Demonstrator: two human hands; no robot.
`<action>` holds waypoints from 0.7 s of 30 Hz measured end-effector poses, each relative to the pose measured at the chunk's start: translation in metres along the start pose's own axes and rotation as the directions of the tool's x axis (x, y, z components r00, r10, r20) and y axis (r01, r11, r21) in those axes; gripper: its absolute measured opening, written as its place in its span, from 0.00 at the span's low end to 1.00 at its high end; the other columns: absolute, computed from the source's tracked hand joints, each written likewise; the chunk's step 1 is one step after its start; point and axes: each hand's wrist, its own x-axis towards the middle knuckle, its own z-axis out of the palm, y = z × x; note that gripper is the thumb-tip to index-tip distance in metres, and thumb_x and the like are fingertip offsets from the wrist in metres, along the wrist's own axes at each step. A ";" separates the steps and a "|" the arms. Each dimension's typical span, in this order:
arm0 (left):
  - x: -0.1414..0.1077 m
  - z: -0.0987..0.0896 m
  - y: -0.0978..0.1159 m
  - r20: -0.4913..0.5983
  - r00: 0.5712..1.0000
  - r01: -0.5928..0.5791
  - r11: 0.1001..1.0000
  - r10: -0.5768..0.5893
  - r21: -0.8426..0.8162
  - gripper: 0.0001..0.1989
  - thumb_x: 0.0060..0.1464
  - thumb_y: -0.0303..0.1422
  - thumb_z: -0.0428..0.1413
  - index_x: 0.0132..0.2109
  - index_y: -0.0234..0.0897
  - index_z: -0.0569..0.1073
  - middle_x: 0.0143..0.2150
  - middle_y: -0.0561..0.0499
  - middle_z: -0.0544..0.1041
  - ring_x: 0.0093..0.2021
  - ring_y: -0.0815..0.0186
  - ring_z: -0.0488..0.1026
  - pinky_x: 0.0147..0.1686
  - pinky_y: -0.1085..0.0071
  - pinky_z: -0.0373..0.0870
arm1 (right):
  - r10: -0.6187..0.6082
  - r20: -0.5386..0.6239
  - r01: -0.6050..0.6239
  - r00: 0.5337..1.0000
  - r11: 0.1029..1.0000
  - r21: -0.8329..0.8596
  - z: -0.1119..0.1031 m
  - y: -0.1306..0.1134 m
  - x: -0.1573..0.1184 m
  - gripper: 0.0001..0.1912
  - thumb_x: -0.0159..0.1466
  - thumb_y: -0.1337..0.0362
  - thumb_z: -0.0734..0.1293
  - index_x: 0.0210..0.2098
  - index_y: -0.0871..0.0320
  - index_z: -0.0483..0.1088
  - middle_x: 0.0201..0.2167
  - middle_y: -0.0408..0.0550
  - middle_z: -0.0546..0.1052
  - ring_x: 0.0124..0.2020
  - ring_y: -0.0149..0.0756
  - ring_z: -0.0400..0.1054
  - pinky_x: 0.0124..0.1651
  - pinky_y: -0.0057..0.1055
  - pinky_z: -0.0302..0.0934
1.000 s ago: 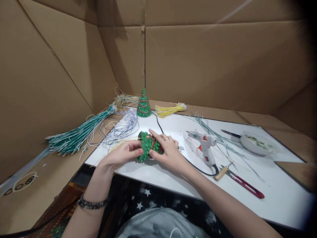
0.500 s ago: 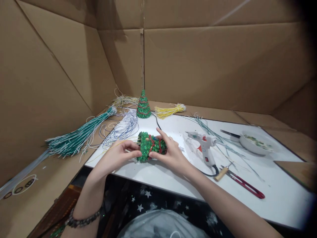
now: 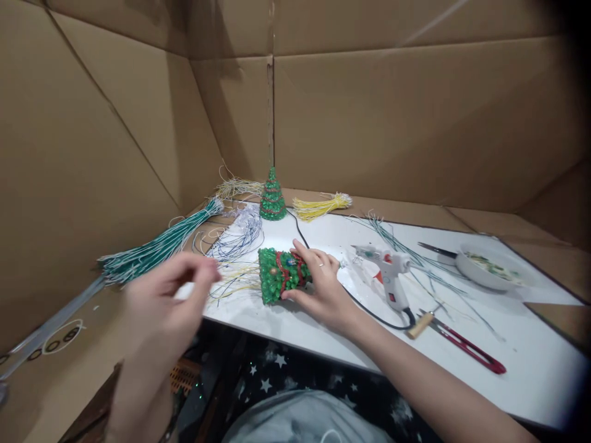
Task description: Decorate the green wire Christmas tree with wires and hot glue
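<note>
Head view: your right hand (image 3: 325, 292) holds the beaded Christmas tree (image 3: 273, 277) sideways near the white table's (image 3: 530, 363) front edge; a gap separates your blurred left hand (image 3: 168, 301), its grip unclear.

On the surface (image 3: 530, 344), the lying tree (image 3: 274, 277) is before the standing tree (image 3: 273, 200) (almost directly); the glue gun (image 3: 391, 280) is right of both, the bowl (image 3: 475, 278) farther right, the snips (image 3: 466, 341) nearer the front, a wire bundle (image 3: 168, 240) to the left.
</note>
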 end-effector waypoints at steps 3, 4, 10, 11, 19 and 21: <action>0.015 0.033 -0.003 0.291 0.946 0.211 0.953 -0.143 -0.218 0.14 0.58 0.42 0.57 0.31 0.36 0.72 0.28 0.52 0.74 0.28 0.67 0.74 0.29 0.72 0.72 | -0.110 -0.010 0.109 0.994 0.992 -0.071 0.000 0.002 -0.001 0.51 0.64 0.48 0.68 0.72 0.49 0.31 0.60 0.54 0.69 0.59 0.49 0.59 0.59 0.46 0.47; 0.020 0.042 -0.005 0.307 0.933 0.272 0.928 -0.190 -0.253 0.15 0.56 0.44 0.58 0.30 0.36 0.71 0.27 0.53 0.74 0.26 0.68 0.73 0.28 0.72 0.72 | -0.146 -0.010 0.145 0.989 0.984 -0.105 0.000 0.003 -0.002 0.50 0.64 0.48 0.68 0.72 0.50 0.31 0.61 0.55 0.69 0.60 0.50 0.59 0.60 0.46 0.46; 0.025 0.058 -0.018 0.350 0.899 0.391 0.842 -0.262 -0.372 0.19 0.50 0.48 0.63 0.31 0.35 0.72 0.27 0.53 0.75 0.27 0.67 0.74 0.30 0.71 0.75 | -0.251 0.008 0.241 0.968 0.920 -0.310 -0.004 0.010 -0.003 0.34 0.67 0.51 0.64 0.68 0.50 0.52 0.65 0.56 0.66 0.63 0.52 0.57 0.59 0.48 0.45; 0.024 0.057 -0.017 0.365 0.893 0.402 0.829 -0.262 -0.389 0.19 0.49 0.48 0.64 0.31 0.34 0.73 0.27 0.53 0.76 0.28 0.67 0.75 0.32 0.71 0.75 | -0.272 0.000 0.256 0.962 0.907 -0.334 -0.005 0.012 -0.004 0.30 0.68 0.52 0.64 0.67 0.48 0.55 0.66 0.54 0.65 0.63 0.52 0.57 0.59 0.48 0.46; 0.018 0.058 -0.003 0.429 0.873 0.440 0.755 -0.233 -0.486 0.19 0.50 0.46 0.64 0.40 0.34 0.79 0.36 0.47 0.82 0.35 0.64 0.77 0.39 0.68 0.76 | -0.158 0.012 0.153 0.987 0.933 -0.327 -0.013 0.022 -0.004 0.19 0.67 0.54 0.66 0.57 0.29 0.65 0.63 0.39 0.69 0.63 0.47 0.60 0.58 0.50 0.49; 0.016 0.059 0.000 0.409 0.887 0.414 0.765 -0.216 -0.493 0.19 0.51 0.45 0.63 0.43 0.35 0.79 0.41 0.47 0.82 0.38 0.63 0.78 0.42 0.67 0.75 | -0.147 -0.021 0.131 0.989 0.931 -0.340 -0.014 0.021 -0.003 0.19 0.66 0.54 0.67 0.56 0.30 0.66 0.63 0.39 0.69 0.63 0.48 0.61 0.58 0.50 0.48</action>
